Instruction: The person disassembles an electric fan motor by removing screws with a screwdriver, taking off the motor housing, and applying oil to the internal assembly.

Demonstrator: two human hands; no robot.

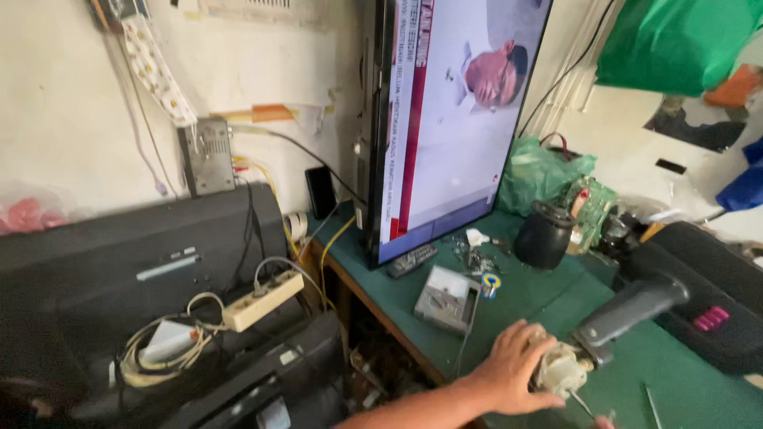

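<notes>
On the green surface (pixel 413 310), at about five o'clock of the view, the person's left hand (pixel 509 369) lay over a small whitish motor-like part (pixel 560 372), with the fingers (pixel 531 332) curled around its rounded body and grasping it. This part was joined to a grey handle (pixel 636 310), which pointed away toward two o'clock and rested against a black case (pixel 715 310) with a pink button. To my judgement the whole piece was an opened hand appliance, rather light, with a stiff plastic shell, but the bare end looked fragile, because thin parts and maybe wires stood out there. The safer place to take hold seemed to be the grey handle or the thick round body, not the exposed tip. Something thin and metallic (pixel 579 401) stuck out just below the part, at six o'clock. At the very bottom edge a small bit of another finger (pixel 606 422) appeared, probably of the right hand, and I could not tell if it was clenched or released. Near the hand, toward eleven o'clock, lay a grey analogue meter (pixel 447 299), and farther at twelve o'clock stood a black rounded housing (pixel 545 232) and a large flat screen (pixel 453 119) leaning at the wall.
</notes>
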